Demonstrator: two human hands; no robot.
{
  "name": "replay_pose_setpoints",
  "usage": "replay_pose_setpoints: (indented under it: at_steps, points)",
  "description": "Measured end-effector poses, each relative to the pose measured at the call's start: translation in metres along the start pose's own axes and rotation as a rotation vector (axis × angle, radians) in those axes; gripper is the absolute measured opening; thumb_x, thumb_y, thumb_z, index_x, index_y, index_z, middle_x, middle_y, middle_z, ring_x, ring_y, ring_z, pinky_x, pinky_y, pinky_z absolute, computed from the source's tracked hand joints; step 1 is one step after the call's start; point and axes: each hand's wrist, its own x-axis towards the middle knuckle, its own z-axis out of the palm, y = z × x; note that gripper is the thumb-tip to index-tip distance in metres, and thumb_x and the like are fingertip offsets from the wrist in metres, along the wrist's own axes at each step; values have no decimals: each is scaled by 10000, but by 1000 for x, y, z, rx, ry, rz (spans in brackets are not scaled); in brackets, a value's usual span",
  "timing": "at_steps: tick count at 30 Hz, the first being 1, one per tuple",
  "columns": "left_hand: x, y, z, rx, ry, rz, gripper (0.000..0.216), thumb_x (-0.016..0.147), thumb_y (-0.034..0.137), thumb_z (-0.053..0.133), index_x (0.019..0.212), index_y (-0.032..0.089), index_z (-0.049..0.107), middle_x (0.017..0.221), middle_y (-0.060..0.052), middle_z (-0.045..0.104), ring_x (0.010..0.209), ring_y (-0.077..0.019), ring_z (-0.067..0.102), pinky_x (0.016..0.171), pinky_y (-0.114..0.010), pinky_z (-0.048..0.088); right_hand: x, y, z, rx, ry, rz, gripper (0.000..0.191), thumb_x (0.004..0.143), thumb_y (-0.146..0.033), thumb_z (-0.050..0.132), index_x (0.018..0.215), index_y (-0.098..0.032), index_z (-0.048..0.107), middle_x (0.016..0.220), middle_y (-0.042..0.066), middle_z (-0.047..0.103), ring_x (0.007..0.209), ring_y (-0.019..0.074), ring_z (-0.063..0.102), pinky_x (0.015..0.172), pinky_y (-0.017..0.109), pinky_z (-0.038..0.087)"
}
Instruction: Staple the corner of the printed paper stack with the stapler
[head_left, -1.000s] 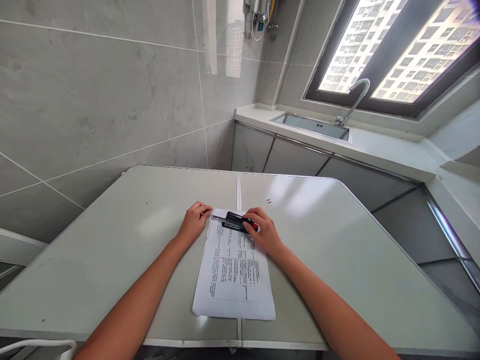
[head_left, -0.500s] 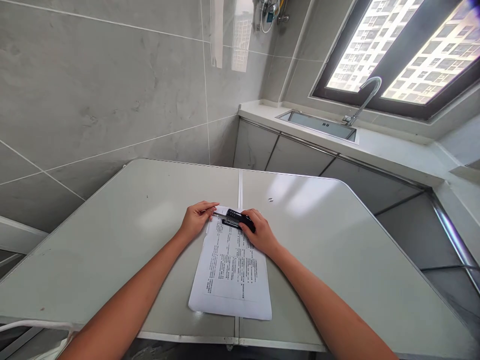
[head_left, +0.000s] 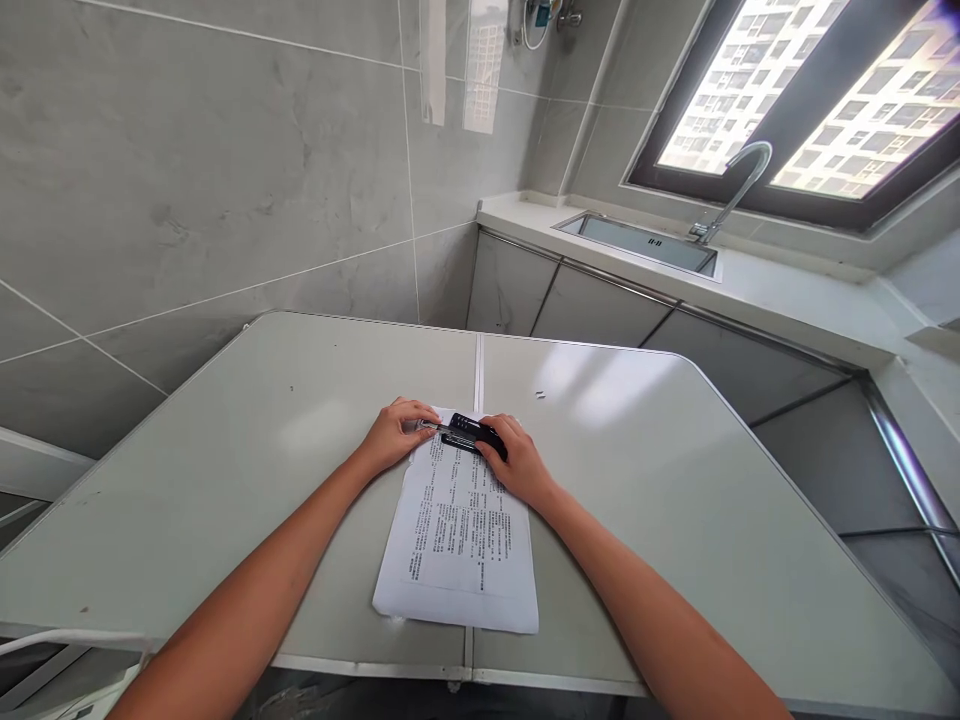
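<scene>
our right hand (head_left: 523, 462) wrapped round the black stapler (head_left: 466, 427), our left hand (head_left: 390, 436) pinched on its metal rail (head_left: 444, 430), paper (head_left: 457, 555) beneath!

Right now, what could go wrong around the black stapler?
The left grip might get pinched, being right at the metal strip jutting from the black stapler. The printed paper could crease or shift, since the stapler, held by the right grip, lies over it.
</scene>
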Motion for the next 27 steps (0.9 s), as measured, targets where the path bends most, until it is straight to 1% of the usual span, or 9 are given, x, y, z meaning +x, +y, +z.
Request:
replay_pose_setpoints:
  at_steps: [2, 8, 13, 16, 19, 27]
  points:
    - [1, 1, 0, 7, -38, 12, 140, 869, 301, 721, 987, 280, 794, 1060, -27, 763, 1043, -234, 627, 957, -405, 497, 0, 0, 0, 4, 1, 4, 217, 998, -277, 566, 1213, -250, 576, 1082, 81, 659, 1011, 265, 588, 886, 427, 505]
    - [0, 1, 1, -27, -23, 28, 106, 890, 315, 700, 934, 263, 781, 1031, -32, 761, 1022, -227, 613, 946, -391, 485, -1, 0, 0, 20, 6, 9, 206, 999, -285, 558, 1201, -254, 575, 1069, 83, 651, 997, 268, 590, 871, 431, 509]
    - [0, 1, 0, -23, 12, -88, 191, 845, 334, 737, 1018, 259, 766, 1012, -32, 724, 945, -212, 621, 865, -350, 496, 0, -1, 0, 19, -3, 18, 192, 997, -281, 556, 1186, -252, 579, 1048, 81, 647, 988, 269, 586, 865, 433, 503]
    - [0, 3, -1, -19, -15, -115, 191, 859, 326, 710, 1028, 255, 759, 1013, -29, 702, 897, -194, 614, 844, -335, 491, 0, -2, -1, 21, -8, 21, 195, 999, -279, 549, 1190, -254, 577, 1048, 80, 649, 987, 270, 586, 859, 435, 503]
    - [0, 7, -3, -6, -53, -127, 190, 863, 314, 692, 1032, 257, 756, 1001, -25, 696, 876, -189, 605, 851, -337, 485, 0, -3, -1, 21, -13, 22, 198, 1001, -273, 539, 1195, -255, 573, 1050, 81, 652, 983, 271, 581, 862, 441, 501]
    - [-1, 13, -7, -6, -96, -99, 193, 853, 340, 691, 1017, 258, 754, 996, -17, 716, 921, -200, 604, 920, -367, 477, 1, -5, -3, 24, -21, 19, 189, 1005, -261, 532, 1189, -250, 573, 1083, 82, 657, 1003, 266, 586, 881, 428, 496]
